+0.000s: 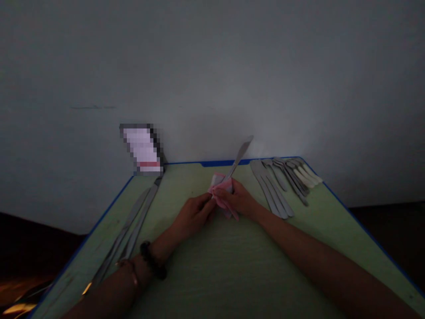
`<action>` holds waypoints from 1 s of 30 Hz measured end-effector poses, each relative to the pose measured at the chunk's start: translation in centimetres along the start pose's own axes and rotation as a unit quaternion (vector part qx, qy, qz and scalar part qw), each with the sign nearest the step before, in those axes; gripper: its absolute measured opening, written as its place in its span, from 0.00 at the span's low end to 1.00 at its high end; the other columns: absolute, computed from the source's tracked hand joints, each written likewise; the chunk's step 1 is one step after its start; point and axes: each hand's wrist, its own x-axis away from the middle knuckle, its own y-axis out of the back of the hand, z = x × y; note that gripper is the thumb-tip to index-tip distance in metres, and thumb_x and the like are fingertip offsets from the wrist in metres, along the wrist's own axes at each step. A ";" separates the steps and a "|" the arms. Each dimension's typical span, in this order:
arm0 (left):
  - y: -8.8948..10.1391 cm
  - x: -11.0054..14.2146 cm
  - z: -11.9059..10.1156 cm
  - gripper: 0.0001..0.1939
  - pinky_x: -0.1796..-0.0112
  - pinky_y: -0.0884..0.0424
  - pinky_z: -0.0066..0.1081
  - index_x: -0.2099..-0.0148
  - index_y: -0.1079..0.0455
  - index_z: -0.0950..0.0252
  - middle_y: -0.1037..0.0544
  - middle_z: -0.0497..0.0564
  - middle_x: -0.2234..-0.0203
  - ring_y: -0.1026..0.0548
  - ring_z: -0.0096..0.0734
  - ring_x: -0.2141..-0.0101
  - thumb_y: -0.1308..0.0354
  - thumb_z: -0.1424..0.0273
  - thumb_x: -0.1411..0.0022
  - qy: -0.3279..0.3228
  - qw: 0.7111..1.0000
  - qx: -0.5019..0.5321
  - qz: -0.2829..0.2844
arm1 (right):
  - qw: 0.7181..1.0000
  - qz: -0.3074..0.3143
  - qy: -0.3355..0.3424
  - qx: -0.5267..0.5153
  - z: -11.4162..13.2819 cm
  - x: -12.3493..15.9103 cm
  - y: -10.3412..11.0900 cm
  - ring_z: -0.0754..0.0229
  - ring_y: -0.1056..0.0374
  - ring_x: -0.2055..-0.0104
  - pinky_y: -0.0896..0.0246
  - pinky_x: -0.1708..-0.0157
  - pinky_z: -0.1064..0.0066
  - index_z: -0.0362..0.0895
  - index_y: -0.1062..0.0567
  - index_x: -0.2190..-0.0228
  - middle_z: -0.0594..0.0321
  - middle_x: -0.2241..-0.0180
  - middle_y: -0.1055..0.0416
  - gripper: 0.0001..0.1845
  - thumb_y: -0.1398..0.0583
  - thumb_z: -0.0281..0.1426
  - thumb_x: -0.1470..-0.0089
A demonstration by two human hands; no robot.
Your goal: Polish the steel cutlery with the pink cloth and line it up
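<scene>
Fingers (207, 206) clasp a knife (241, 153) (through pink cloth (226, 184)).

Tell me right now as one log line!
left hand: at pink cloth | right hand: holding pink cloth | knife: poking out of cloth | cutlery: table, right side

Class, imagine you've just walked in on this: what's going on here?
A person holds a knife in a pink cloth with both the left hand and the right hand, over a green table. The knife's blade sticks out beyond the cloth, toward the wall. To the right lies a row of cutlery, including some white-handled pieces. More long metal pieces lie on the left.
</scene>
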 end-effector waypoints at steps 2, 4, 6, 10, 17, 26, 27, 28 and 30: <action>0.0 0.0 0.0 0.18 0.78 0.41 0.23 0.72 0.35 0.65 0.35 0.42 0.85 0.37 0.23 0.82 0.55 0.60 0.35 0.003 1.000 0.002 0.000 | 1.000 0.007 0.001 -0.003 -0.1 0.0 0.0 0.65 0.34 0.72 0.38 0.72 0.74 0.42 0.28 0.69 0.64 0.73 0.29 0.14 0.37 0.40 0.53; 0.0 0.0 -0.1 0.18 0.78 0.41 0.23 0.71 0.35 0.65 0.35 0.42 0.85 0.37 0.23 0.82 0.55 0.60 0.35 0.006 1.000 0.002 0.002 | 1.000 0.004 -0.004 -0.015 -0.3 -0.1 0.0 0.65 0.34 0.73 0.38 0.73 0.74 0.42 0.28 0.69 0.65 0.74 0.29 0.15 0.36 0.41 0.54; 0.0 -0.1 -0.1 0.18 0.78 0.42 0.23 0.70 0.34 0.65 0.35 0.42 0.85 0.37 0.23 0.82 0.56 0.59 0.34 0.006 1.000 -0.004 0.005 | 0.999 -0.010 -0.018 -0.047 -0.7 -0.3 -0.1 0.66 0.35 0.74 0.39 0.74 0.75 0.43 0.27 0.69 0.65 0.74 0.29 0.16 0.36 0.41 0.55; 0.0 -0.1 -0.1 0.19 0.77 0.41 0.23 0.73 0.36 0.65 0.35 0.42 0.84 0.37 0.22 0.81 0.55 0.60 0.34 -0.007 1.000 -0.025 0.016 | 0.984 -0.065 -0.041 -0.158 -1.5 -0.9 -0.1 0.65 0.36 0.75 0.39 0.74 0.74 0.43 0.27 0.74 0.64 0.76 0.29 0.16 0.38 0.44 0.54; -0.1 0.0 0.0 0.22 0.76 0.38 0.23 0.75 0.35 0.65 0.32 0.45 0.83 0.34 0.23 0.80 0.58 0.60 0.34 0.013 0.999 0.012 0.050 | 0.998 -0.017 0.007 -0.061 -0.7 -0.6 0.2 0.64 0.35 0.73 0.39 0.71 0.73 0.42 0.25 0.75 0.62 0.75 0.28 0.20 0.42 0.47 0.49; 0.0 0.0 -0.1 0.21 0.80 0.44 0.22 0.76 0.37 0.65 0.35 0.42 0.86 0.39 0.21 0.83 0.53 0.58 0.36 0.017 0.998 -0.031 0.044 | 0.997 -0.071 -0.002 -0.021 -1.0 -0.8 0.1 0.64 0.36 0.74 0.41 0.72 0.73 0.41 0.26 0.76 0.64 0.77 0.30 0.21 0.41 0.49 0.52; 0.0 0.1 -0.2 0.20 0.80 0.44 0.22 0.75 0.37 0.65 0.36 0.42 0.86 0.39 0.21 0.83 0.53 0.58 0.36 0.017 0.998 -0.028 0.052 | 0.994 -0.089 -0.013 -0.062 -1.2 -1.0 0.2 0.63 0.36 0.74 0.41 0.72 0.72 0.42 0.27 0.75 0.63 0.77 0.29 0.22 0.41 0.49 0.52; 0.0 0.4 -0.3 0.20 0.81 0.45 0.22 0.75 0.37 0.65 0.37 0.41 0.86 0.40 0.21 0.83 0.53 0.58 0.36 0.017 0.997 -0.024 0.064 | 0.988 -0.114 -0.024 -0.103 -1.3 -1.3 0.4 0.63 0.36 0.75 0.40 0.72 0.72 0.42 0.27 0.74 0.63 0.77 0.29 0.22 0.41 0.50 0.52; -0.2 0.9 -0.7 0.21 0.81 0.46 0.22 0.76 0.39 0.65 0.38 0.41 0.87 0.41 0.20 0.84 0.53 0.58 0.36 0.015 0.995 -0.011 0.095 | 0.972 -0.167 -0.035 -0.163 -1.6 -1.8 0.9 0.63 0.35 0.75 0.38 0.71 0.71 0.42 0.28 0.74 0.63 0.76 0.29 0.23 0.40 0.51 0.54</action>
